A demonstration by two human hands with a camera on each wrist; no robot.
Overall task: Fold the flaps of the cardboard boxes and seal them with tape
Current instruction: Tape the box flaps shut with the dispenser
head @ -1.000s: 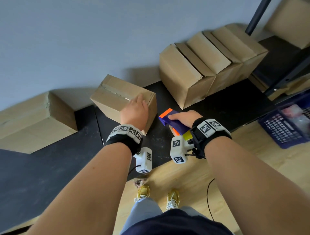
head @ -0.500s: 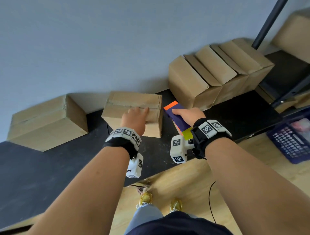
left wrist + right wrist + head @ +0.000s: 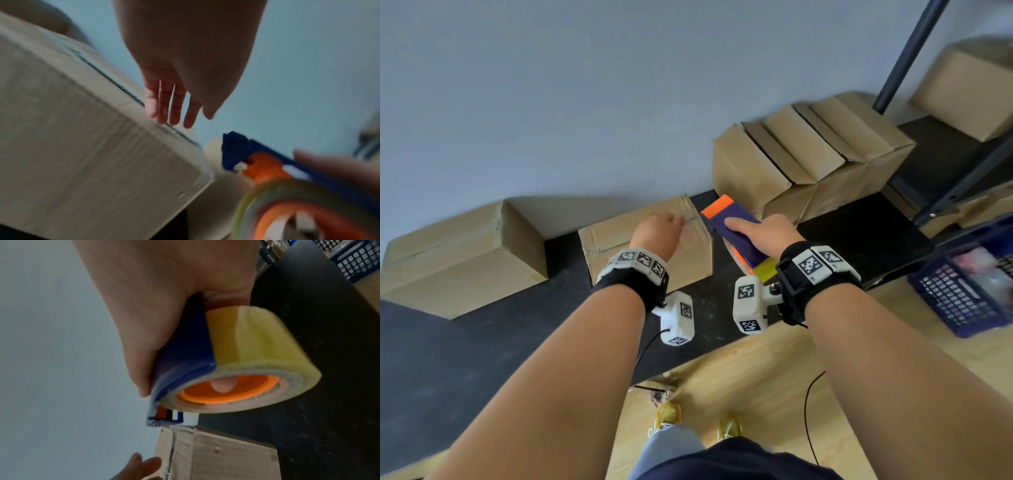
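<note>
Resting flat, straight fingers (image 3: 172, 104) on a taped cardboard box (image 3: 647, 246), right hand (image 3: 763, 236) gripping the tape dispenser (image 3: 736, 233) beside several untaped boxes (image 3: 808, 154).

Three views: one worn on the head, one on each wrist.
The head camera looks steeply down at the table (image 3: 859, 240); both wrist cameras look close along the fingers, sharing the box (image 3: 86, 146) and tape dispenser (image 3: 185, 344).
</note>
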